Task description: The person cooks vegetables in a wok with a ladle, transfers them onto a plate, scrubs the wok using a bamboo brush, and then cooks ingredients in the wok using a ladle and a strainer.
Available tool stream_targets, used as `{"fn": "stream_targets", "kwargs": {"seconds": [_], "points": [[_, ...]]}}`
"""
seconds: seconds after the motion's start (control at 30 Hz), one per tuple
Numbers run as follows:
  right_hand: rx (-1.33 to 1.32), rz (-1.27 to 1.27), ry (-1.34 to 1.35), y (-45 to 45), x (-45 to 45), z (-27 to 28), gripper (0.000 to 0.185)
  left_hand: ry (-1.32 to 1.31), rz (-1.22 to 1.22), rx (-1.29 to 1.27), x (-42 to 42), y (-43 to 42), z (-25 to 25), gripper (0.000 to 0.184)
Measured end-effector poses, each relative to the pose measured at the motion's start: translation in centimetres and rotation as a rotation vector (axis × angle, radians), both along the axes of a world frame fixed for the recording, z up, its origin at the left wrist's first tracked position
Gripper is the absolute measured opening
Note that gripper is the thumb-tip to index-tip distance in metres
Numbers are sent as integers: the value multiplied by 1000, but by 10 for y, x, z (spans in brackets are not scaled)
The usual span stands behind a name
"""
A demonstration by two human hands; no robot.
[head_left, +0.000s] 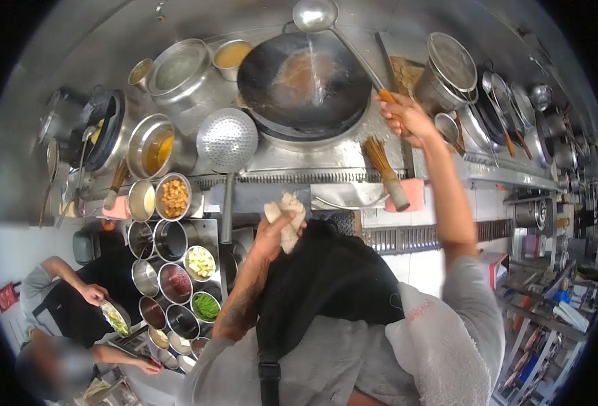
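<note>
My right hand (407, 119) is closed round the wooden grip of a long metal ladle (316, 13), whose bowl is raised over the far side of a black wok (258, 95). A stream of clear liquid falls from near the ladle into the wok, where brownish liquid shows in the middle. Close to my body, my left hand (272, 237) is wrapped round a crumpled off-white cloth (289, 215). A perforated strainer (227, 140) lies left of the wok, its handle toward me. Right of the wok stands a bamboo wok brush (385, 172).
Bowls of fried chunks (175, 197), pale cubes (200, 262) and chopped greens (205, 306) stand at left. A co-worker (75, 304) there holds a dish of food (116, 317). Pots (180, 71) flank the wok, with a strainer-topped pot (448, 68) at right.
</note>
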State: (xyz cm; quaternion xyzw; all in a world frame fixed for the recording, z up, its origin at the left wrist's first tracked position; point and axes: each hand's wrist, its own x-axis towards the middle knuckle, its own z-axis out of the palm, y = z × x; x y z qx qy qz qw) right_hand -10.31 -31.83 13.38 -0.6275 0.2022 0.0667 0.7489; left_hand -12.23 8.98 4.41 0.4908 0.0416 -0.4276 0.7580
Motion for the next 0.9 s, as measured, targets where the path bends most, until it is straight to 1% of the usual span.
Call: {"fn": "stream_targets", "kwargs": {"seconds": [0.03,0.1,0.17,0.23,0.27,0.3,0.33,0.4,0.43,0.47,0.5,0.53,0.57,0.6,0.63,0.67,0.7,0.73,0.77,0.8,0.83,0.87,0.9], "points": [[388,16,-119,2,25,-14,16,-24,14,-15,3,7,5,38],[-899,-102,-33,44,94,-52,26,-23,56,-22,3,35,3,39],[-1235,-107,-26,103,143,-47,32,-3,71,12,10,68,7,41],[-1160,71,-105,151,185,-8,32,-59,158,-24,13,100,7,42],[-1158,84,-122,170,215,-14,32,-26,241,-34,13,116,4,42],[-1232,85,-150,186,255,-26,32,7,331,-44,12,132,2,42],[-1306,84,-183,208,290,-30,32,-2,358,-42,13,149,4,42],[-1350,267,-168,257,328,-11,31,-54,397,117,12,175,10,44],[-1348,278,-176,281,348,-15,31,-53,409,119,10,187,9,44],[-1418,312,-199,302,373,-26,26,-57,445,79,9,200,6,44],[-1488,343,-220,310,399,-42,22,-60,478,38,7,209,4,44],[-1486,346,-227,311,426,-50,22,-67,516,41,5,215,2,44],[-528,359,-13,306,463,-61,20,-73,520,41,6,218,3,44],[432,318,187,308,468,-50,18,-47,566,30,5,218,4,45],[435,314,187,303,461,-48,18,-16,606,22,3,218,4,45],[685,206,198,302,424,-14,19,-60,570,-25,2,217,-1,51],[933,89,205,296,398,8,29,-63,561,-26,5,213,1,51],[1017,154,187,283,387,7,43,-68,479,-57,5,206,4,53],[1017,139,181,269,375,7,43,-75,394,-90,7,197,6,56],[954,173,127,259,354,17,32,-72,321,-91,12,185,3,58],[888,206,76,248,331,29,24,-59,301,-109,17,168,-7,55],[806,232,40,234,309,40,24,-43,273,-86,25,148,-22,55],[799,220,36,219,289,51,24,-28,247,-66,36,126,-38,57]]}}
